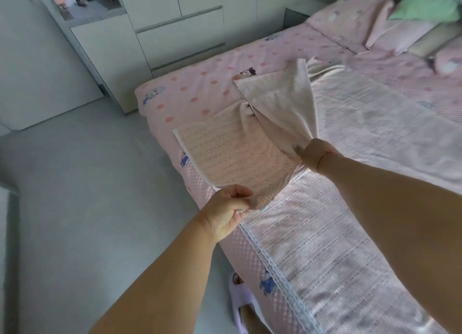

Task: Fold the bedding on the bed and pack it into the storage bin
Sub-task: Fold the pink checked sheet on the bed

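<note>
A pale pink woven blanket [362, 123] with a white lace edge lies spread over the bed [200, 91], which has a pink dotted cartoon sheet. My left hand [228, 212] pinches the blanket's near edge at the bedside. My right hand [313, 153] grips a bunched fold further in and holds it lifted, so a flap rises toward the bed's middle. A turned-over corner of the blanket lies flat between my hands. No storage bin is in view.
White cabinets and drawers [175, 31] stand beyond the foot of the bed. A pink pillow [350, 21] and a green cloth [425, 3] sit at the far right. Grey floor [75, 196] lies to the left. My slippered foot [241, 306] is by the bedside.
</note>
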### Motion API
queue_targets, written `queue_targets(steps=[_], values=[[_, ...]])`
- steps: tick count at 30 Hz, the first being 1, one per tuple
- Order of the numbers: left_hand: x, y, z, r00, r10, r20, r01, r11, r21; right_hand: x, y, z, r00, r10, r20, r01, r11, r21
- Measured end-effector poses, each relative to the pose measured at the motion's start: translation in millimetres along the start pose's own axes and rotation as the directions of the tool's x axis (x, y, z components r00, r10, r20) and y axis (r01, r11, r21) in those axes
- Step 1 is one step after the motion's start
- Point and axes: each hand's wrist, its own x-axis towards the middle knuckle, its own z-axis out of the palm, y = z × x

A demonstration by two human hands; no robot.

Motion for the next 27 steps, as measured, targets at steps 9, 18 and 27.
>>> queue_targets(steps=[9,18,27], values=[[-41,-49,57,0.995,-0.081,-0.057,0.071,0.985,-0.154,-66,86,-12,0.997,-0.031,-0.066,0.03,0.999,-0.022],[-73,-107,118,0.969,-0.132,-0.209,0.082,0.969,-0.235,-117,157,-9,0.993,-0.114,-0.026,0.112,0.991,-0.078],[-116,-188,190,0.912,-0.139,-0.385,0.045,0.969,-0.242,-167,236,6,0.957,-0.272,0.1,0.278,0.96,-0.047]])
